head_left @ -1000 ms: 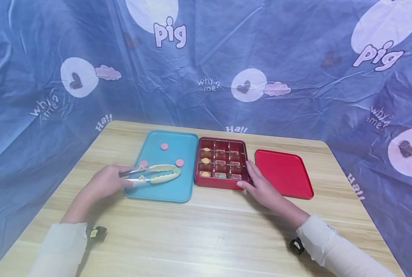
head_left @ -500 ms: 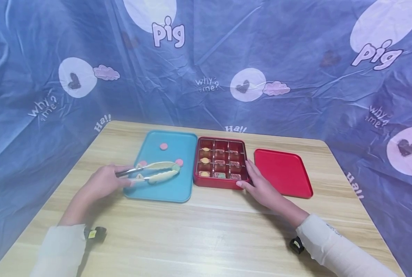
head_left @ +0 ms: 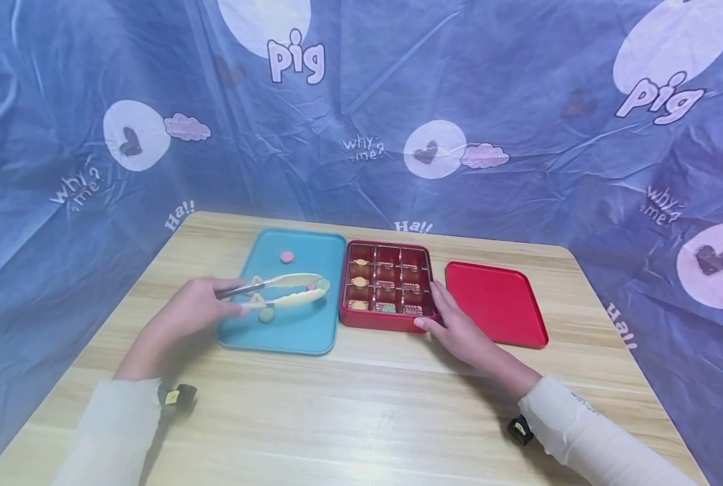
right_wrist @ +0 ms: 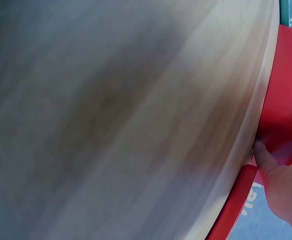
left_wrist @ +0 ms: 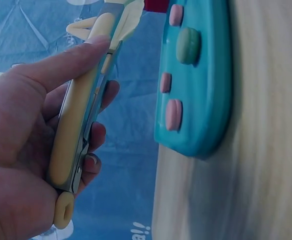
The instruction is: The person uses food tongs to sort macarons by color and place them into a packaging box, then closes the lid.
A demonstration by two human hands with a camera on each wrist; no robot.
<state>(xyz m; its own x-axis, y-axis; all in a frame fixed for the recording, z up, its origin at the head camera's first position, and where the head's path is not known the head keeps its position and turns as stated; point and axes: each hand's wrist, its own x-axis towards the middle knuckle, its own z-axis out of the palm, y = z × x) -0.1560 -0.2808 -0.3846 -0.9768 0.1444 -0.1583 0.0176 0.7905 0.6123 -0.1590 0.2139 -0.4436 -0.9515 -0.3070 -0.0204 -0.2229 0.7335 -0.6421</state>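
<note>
My left hand (head_left: 194,310) grips a pair of tongs (left_wrist: 73,125) with cream handles and tips, over the blue tray (head_left: 303,341). Between the tong tips is a green macaron (head_left: 323,285), raised near the tray's right side. Another green macaron (head_left: 266,315) lies on the tray, with pink macarons (head_left: 286,256) around it; the tongs partly cover some of them. My right hand (head_left: 458,327) rests at the front right corner of the red box (head_left: 388,322), thumb on its front wall and fingers along its right side. Yellow macarons (head_left: 359,282) fill the box's left column; a green one (head_left: 388,308) sits front middle.
A red lid (head_left: 497,304) lies on the wooden table (head_left: 361,412), right of the box. The tray's right edge stands close beside the box's left wall. Behind the table hangs a blue printed cloth (head_left: 361,101).
My left hand has lifted the tongs with the green macaron up and to the right. A second green macaron now shows beneath them. My right hand has stayed at the box.
</note>
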